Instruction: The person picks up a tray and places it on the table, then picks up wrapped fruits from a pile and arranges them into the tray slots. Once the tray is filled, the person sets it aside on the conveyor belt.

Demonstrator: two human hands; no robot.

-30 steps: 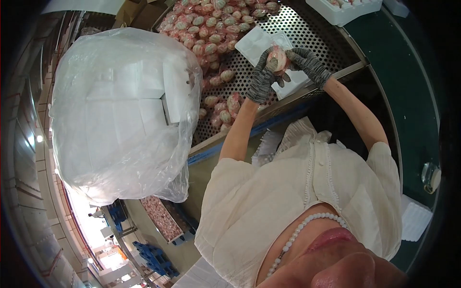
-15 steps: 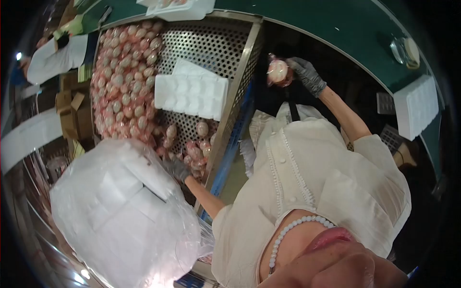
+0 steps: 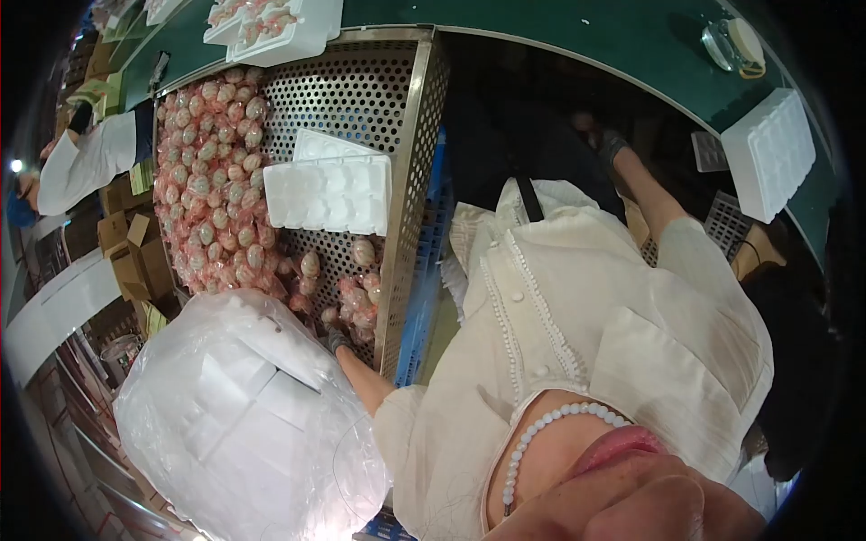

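Note:
My left hand [image 3: 337, 340], in a grey glove, reaches down to the wrapped balls at the near end of the perforated metal bin [image 3: 410, 117]. One pink-and-white wrapped ball [image 3: 330, 316] lies right at its fingertips. The white foam pieces in a clear plastic bag [image 3: 244, 406] are close beside that hand, and its fingers are partly hidden. Out to the right, in the dark space under the green table, my right hand [image 3: 613, 144] is gloved too. A dim, round wrapped ball [image 3: 585, 123] shows at its closed fingers.
Many wrapped balls [image 3: 212, 180] fill the bin's left side. White moulded trays [image 3: 329, 194] lie in its middle. On the green table [image 3: 559, 54] stand a filled white tray [image 3: 275, 32], a clear jar [image 3: 732, 47] and stacked white trays [image 3: 771, 153]. Cardboard boxes [image 3: 135, 243] and another person [image 3: 90, 162] are at left.
My right hand has moved outward to the right, into the shadow, with the wrapped ball. My left hand stays low by the balls, partly hidden. The whole view has shifted slightly.

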